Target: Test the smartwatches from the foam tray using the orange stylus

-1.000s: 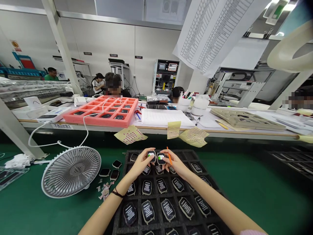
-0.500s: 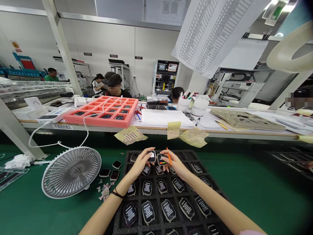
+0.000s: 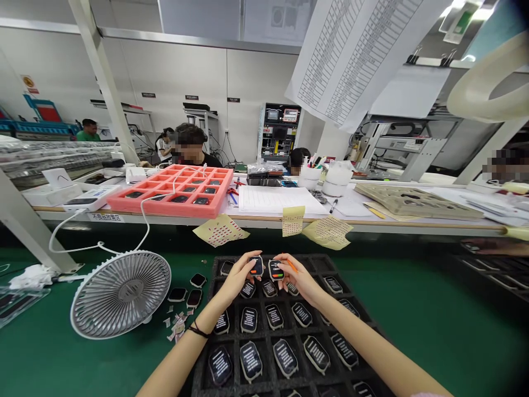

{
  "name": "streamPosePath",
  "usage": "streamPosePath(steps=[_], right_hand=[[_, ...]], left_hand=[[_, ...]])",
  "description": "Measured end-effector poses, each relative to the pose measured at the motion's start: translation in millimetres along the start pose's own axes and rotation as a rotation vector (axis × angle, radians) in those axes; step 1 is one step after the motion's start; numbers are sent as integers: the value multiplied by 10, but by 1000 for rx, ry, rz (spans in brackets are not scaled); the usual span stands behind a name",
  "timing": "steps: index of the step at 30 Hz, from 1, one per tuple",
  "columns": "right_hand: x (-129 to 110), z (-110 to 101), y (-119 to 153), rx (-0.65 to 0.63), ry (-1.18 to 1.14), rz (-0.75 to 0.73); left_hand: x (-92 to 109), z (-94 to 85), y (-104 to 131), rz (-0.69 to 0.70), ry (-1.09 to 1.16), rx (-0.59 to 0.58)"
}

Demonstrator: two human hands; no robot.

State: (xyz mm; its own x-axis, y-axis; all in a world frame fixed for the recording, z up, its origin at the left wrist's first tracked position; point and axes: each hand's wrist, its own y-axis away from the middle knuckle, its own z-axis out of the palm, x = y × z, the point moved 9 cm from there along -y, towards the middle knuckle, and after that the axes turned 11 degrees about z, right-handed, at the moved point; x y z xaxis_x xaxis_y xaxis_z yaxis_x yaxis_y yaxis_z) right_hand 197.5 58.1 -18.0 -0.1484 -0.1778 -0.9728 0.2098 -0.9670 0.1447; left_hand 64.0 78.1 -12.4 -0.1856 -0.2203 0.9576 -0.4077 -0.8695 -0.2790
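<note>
My left hand [image 3: 241,274] grips a smartwatch [image 3: 257,267] by its case, with the thumb over the lit screen. Close beside it, my right hand [image 3: 298,279] holds a second smartwatch [image 3: 276,270], whose screen shows orange and green patches. An orange stick-like tool [image 3: 291,266] is tucked between the right fingers; its full shape is hidden. Both watches are above a black foam tray [image 3: 264,342]. Several strapless watches with white text on their screens, such as one watch [image 3: 285,357], lie in its compartments.
Left of the tray lie loose watches [image 3: 194,298] and paper scraps [image 3: 178,325], near a grey fan [image 3: 124,292]. A shelf ahead carries a pink foam tray [image 3: 165,209] and papers [image 3: 276,198]. Another person's hand [image 3: 475,246] is at far right, over another dark tray [image 3: 487,270].
The screen of the watch in my left hand went from white to dark with orange. The right watch moved slightly right and now shows green. The orange tool tilted lower.
</note>
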Motion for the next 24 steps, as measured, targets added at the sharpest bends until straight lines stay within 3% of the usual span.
streamPosePath(steps=[15, 24], right_hand=[[-4, -99, 21, 17, -21, -12], [-1, -86, 25, 31, -23, 4]], left_hand=[[52, 91, -6, 108, 24, -101], [55, 76, -4, 78, 4, -79]])
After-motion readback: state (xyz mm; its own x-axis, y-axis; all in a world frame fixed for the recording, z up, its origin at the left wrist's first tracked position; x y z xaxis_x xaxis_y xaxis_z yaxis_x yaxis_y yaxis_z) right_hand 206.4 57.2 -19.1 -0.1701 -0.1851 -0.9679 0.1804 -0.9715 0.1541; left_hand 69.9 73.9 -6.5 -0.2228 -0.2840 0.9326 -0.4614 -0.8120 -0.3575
